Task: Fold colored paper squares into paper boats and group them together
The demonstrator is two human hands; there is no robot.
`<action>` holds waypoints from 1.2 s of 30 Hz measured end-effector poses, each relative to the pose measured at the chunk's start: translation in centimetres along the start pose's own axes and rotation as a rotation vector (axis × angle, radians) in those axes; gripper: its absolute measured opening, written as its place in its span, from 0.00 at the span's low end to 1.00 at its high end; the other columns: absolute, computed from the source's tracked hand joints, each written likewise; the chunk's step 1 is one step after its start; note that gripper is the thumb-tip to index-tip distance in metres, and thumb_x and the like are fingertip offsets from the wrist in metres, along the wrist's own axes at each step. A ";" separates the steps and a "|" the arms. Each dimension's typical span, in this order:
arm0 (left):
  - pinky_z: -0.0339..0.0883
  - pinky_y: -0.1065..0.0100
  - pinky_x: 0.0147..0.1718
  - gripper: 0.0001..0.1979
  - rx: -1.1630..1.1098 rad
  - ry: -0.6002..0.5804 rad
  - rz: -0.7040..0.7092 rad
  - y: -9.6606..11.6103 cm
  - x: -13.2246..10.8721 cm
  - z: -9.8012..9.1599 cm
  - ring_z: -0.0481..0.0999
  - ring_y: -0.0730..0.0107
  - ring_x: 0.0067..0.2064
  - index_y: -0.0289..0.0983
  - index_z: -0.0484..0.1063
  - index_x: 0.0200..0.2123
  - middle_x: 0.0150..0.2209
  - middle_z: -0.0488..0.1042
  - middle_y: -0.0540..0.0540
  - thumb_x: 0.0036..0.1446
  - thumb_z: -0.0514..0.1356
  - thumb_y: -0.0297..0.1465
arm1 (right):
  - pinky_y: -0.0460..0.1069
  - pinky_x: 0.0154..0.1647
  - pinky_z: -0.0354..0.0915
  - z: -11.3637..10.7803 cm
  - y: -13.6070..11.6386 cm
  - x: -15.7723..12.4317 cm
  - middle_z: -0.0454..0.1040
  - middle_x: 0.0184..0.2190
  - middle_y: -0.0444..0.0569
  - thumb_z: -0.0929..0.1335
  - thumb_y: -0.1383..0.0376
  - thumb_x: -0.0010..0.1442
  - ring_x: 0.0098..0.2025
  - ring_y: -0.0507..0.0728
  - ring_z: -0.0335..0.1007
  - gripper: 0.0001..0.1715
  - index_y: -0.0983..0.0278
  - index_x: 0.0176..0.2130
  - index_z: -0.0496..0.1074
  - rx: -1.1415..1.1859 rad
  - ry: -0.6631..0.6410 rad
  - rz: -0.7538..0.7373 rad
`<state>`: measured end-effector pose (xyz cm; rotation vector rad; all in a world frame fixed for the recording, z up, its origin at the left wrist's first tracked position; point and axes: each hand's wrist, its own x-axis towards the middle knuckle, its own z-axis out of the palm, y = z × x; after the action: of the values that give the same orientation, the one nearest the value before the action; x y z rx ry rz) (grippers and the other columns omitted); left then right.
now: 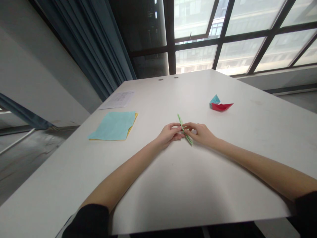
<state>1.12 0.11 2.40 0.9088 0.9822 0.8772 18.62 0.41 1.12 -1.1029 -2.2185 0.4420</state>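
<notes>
Near the middle of the white table, a narrow green folded paper (188, 140) is pinched between both of my hands. It is seen almost edge-on, slanting from upper left to lower right. My left hand (170, 135) has its fingertips on the paper's left side. From the right, my right hand (199, 133) grips the same paper with thumb and fingers. How the folds lie under the fingertips is hidden. Beyond my right hand, a red folded paper boat (222, 107) rests against a blue folded paper boat (214, 100).
A stack of light blue paper sheets (114, 126) with yellow below lies to the left. Behind it is a printed white sheet (118, 100). The white table (173, 188) reaches toward the windows (195, 59), and a blue curtain (99, 43) hangs at the far left.
</notes>
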 end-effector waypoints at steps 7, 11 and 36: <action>0.67 0.76 0.25 0.20 0.041 -0.011 0.165 -0.5 0.3 -0.3 0.75 0.74 0.29 0.35 0.63 0.36 0.31 0.73 0.48 0.41 0.68 0.33 | 0.50 0.40 0.67 -0.2 -0.5 0.1 0.76 0.36 0.47 0.66 0.58 0.55 0.37 0.55 0.74 0.16 0.61 0.43 0.68 0.122 0.051 -0.029; 0.66 0.74 0.28 0.21 0.065 -0.038 0.224 -0.6 0.2 -0.3 0.74 0.76 0.29 0.36 0.64 0.37 0.35 0.73 0.47 0.41 0.68 0.35 | 0.51 0.40 0.67 0.0 -0.3 0.2 0.74 0.37 0.48 0.67 0.58 0.53 0.37 0.55 0.73 0.16 0.62 0.42 0.67 0.116 0.122 -0.060; 0.66 0.76 0.27 0.15 0.336 0.156 0.456 -2.6 0.6 1.0 0.71 0.76 0.32 0.41 0.57 0.41 0.34 0.69 0.53 0.50 0.57 0.26 | 0.54 0.43 0.65 0.6 -2.3 -0.2 0.72 0.41 0.52 0.63 0.70 0.52 0.41 0.59 0.70 0.21 0.62 0.48 0.61 -0.063 0.170 -0.127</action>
<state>2.74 -0.52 0.15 1.4024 1.0965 1.2000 16.93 -1.16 1.80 -0.9867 -2.1491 0.2172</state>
